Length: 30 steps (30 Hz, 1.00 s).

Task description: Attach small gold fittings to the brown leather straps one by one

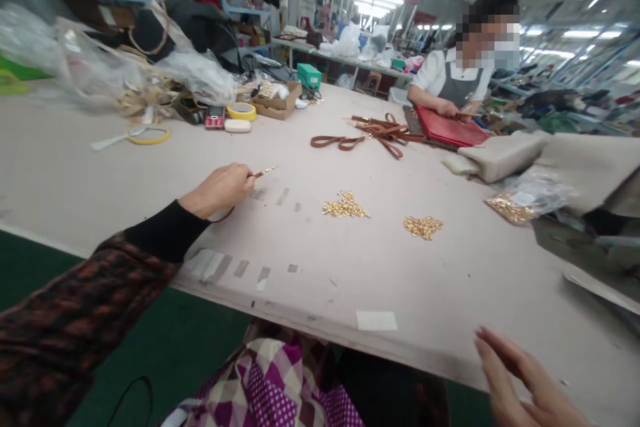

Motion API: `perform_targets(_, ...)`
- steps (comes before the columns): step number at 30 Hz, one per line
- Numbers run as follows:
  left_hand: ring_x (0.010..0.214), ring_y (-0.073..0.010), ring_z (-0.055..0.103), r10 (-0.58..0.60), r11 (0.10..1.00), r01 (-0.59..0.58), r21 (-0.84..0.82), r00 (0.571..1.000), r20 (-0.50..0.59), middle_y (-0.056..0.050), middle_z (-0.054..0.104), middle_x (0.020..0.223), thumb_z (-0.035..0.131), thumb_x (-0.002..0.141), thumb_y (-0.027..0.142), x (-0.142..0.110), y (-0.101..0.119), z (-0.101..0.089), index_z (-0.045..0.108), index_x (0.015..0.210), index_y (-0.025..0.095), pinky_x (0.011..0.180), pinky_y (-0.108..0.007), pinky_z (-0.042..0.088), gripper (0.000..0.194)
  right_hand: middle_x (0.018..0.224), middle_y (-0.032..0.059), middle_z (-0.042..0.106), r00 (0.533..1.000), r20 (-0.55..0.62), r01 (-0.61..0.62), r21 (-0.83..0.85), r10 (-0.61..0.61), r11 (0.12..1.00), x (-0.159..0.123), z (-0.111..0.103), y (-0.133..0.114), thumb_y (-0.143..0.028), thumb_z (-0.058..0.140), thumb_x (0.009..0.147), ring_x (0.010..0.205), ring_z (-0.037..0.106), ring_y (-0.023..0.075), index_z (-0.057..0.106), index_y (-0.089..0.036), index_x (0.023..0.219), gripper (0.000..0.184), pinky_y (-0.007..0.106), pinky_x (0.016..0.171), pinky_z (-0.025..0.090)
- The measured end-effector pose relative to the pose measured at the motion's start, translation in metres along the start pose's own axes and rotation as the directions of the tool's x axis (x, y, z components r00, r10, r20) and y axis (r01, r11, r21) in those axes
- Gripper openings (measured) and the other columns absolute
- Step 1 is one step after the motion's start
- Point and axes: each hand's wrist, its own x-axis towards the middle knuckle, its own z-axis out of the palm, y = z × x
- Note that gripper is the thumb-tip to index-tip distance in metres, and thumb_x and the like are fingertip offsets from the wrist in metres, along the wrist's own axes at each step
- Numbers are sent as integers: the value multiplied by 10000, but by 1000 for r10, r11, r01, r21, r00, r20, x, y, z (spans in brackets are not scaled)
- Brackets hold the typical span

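1. Where the wide worktable runs out in front of me, I see a matte, pale grey-beige top, scuffed and dotted with short strips of tape near its front edge.
2. Two loose heaps of small gold-coloured metal fittings lie on it: the nearer-left heap is spread and jagged, and the right heap is tighter and rounder. They are apart from each other.
3. Further right, a crinkled clear plastic bag holds more gold fittings.
4. Beyond the heaps, brown leather straps lie in flat loops, smooth and narrow.
5. My left hand, coming out of a black cuff and a dark patterned sleeve, is pinched shut on a small gold metal piece. The piece pokes out past the fingertips, slim and shiny, just above the table and well left of the heaps.
6. A thin reddish-brown strap end shows under the same hand; I cannot tell whether it is gripped.
7. My right hand sits at the bottom right corner, fingers straight and loosely spread, holding nothing, over the table's near edge.
8. Across the table a person in a white shirt and grey apron rests both hands on a flat red leather piece.
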Motion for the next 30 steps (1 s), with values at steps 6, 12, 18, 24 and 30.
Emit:
perform_targets(6,554,-124,582,118,849,-28,-528,983,137,7,604,653,491,856,211,-3,70,7,613,939,175,539,-232,416,152,1074,68,703,636,371,688,126,-677,715,47,105,-107,-306,484,914,1009,608,269,644,-255,1146,286,474,889,501)
perform_targets(12,598,-68,599,291,491,77,-867,924,247,-42,652,851,440,915,168,-2,126,45,586,946,132,581,-204,493,154,1200,137,629,539,485,794,-20,-689,608,61,174,-152,-283,507,920,1118,525,313,588,-191,1221,325,488,913,459)
perform_targets(18,561,-62,560,353,329,191,-925,883,308,-32,642,800,448,879,115,-5,118,80,600,928,120,514,-177,411,159,1279,164,592,560,419,774,43,-715,632,66,196,-153,-254,507,912,1188,489,328,569,-143,1256,366,514,956,419)
perform_targets(24,638,-65,574,338,342,219,-914,879,337,-47,667,962,486,821,84,-11,113,85,629,1028,137,478,-166,327,258,1010,66,721,815,294,374,392,-500,840,78,185,-142,-259,568,870,929,643,228,691,-217,1034,209,416,851,498)
perform_targets(30,497,-28,429,358,455,186,-871,857,370,20,615,820,476,803,40,-19,122,85,625,975,145,460,-165,318,251,789,12,726,888,411,-205,755,-206,623,83,176,-139,-319,733,775,662,665,148,699,-192,886,172,321,673,547)
